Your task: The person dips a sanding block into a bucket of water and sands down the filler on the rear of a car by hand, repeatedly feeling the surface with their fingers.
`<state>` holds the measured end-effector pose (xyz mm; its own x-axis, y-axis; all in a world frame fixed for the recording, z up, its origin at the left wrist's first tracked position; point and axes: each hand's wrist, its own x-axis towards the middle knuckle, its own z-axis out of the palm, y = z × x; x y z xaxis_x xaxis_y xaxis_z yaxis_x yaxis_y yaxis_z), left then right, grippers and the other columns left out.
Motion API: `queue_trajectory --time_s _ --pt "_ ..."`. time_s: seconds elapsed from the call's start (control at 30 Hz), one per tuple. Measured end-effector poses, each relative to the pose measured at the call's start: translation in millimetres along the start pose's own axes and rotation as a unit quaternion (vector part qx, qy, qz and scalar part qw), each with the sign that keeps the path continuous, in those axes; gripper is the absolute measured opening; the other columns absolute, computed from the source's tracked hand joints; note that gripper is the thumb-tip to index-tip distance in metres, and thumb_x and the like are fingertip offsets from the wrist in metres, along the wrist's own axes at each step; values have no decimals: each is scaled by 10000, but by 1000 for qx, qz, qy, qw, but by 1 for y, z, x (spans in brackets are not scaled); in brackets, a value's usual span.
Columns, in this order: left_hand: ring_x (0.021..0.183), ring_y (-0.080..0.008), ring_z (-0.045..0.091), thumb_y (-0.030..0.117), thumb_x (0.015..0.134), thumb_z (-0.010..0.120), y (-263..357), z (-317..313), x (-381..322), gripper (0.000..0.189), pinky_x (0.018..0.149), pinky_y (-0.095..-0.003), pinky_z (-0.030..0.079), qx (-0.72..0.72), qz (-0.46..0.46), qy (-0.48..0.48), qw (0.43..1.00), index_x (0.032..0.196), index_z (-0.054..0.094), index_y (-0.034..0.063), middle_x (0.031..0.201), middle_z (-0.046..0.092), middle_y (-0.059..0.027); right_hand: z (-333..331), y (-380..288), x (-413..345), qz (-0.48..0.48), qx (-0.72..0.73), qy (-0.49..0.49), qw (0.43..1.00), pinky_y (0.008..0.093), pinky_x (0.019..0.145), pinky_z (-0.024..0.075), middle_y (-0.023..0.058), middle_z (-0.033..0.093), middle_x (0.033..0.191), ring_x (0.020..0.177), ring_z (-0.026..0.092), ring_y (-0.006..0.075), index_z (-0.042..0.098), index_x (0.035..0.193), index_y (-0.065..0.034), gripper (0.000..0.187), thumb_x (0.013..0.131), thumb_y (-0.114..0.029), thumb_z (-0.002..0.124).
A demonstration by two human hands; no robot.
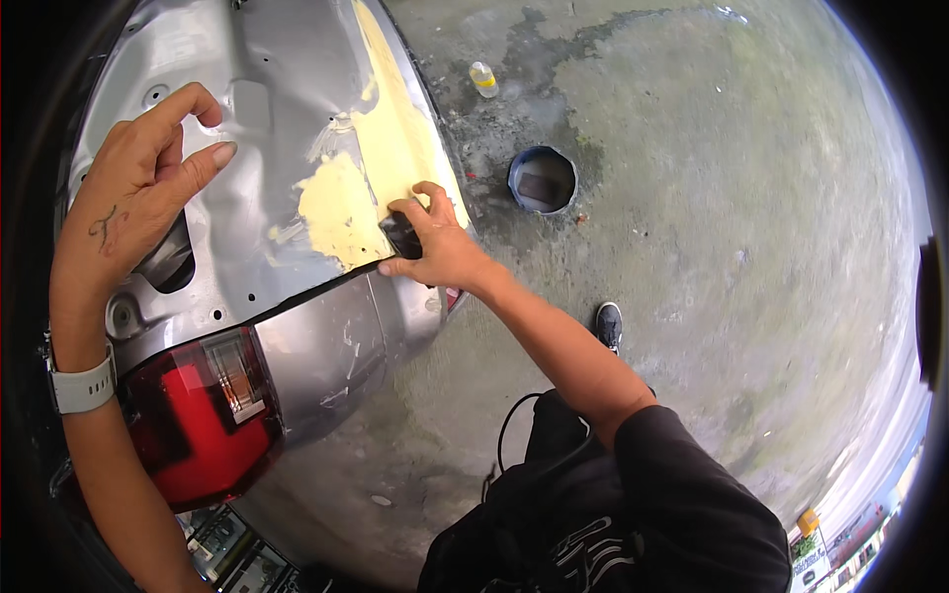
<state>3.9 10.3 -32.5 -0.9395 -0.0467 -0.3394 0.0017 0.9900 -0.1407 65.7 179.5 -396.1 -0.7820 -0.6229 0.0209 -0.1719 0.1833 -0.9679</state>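
Before me is a silver car body panel (282, 148) with pale yellow body filler (400, 141) spread along its right side and lower edge. My right hand (441, 248) grips a dark, thin piece (402, 234), possibly sandpaper, against the filler near the panel's lower right edge. Part of that piece is hidden under the fingers. My left hand (152, 156) is over the bare metal at the left, thumb and forefinger apart with nothing between them. A watch with a pale strap (87, 387) is on the left wrist.
A red tail light (207, 415) and a scratched bumper (326, 356) lie below the panel. On the concrete floor to the right stand a round container of cloudy liquid (543, 180) with a dark block in it, and a plastic bottle (484, 80).
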Motion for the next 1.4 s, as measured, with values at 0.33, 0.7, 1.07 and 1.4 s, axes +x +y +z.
queue_trajectory --time_s 0.33,0.7,1.07,1.4 --pt "646 -137 374 331 1000 717 1 3 -4 289 610 -357 301 -6 26 34 999 1155 654 95 671 356 -9 -11 -7 24 21 103 54 993 379 917 558 135 578 1382 1034 653 269 569 1405 -86 518 929 -108 771" --pt "625 -210 438 360 983 726 3 9 -9 330 625 -401 364 -19 87 56 994 1115 652 67 628 454 -85 25 -31 3 -174 -116 40 977 460 1040 486 114 516 1490 1140 517 409 628 1427 -32 687 752 93 640" --pt "665 -255 471 351 968 755 -5 23 -9 348 680 -433 394 -7 159 149 976 1118 654 54 634 478 -107 30 -34 6 -137 -77 32 987 477 1065 463 160 505 1438 1180 487 410 635 1429 -26 653 786 59 566" --pt "637 -274 456 370 968 746 -1 14 -9 346 677 -434 389 -19 126 110 986 1105 656 66 600 459 -108 31 -41 40 -121 -174 69 975 463 980 501 126 528 1423 1109 519 413 617 1426 -8 647 780 8 607"
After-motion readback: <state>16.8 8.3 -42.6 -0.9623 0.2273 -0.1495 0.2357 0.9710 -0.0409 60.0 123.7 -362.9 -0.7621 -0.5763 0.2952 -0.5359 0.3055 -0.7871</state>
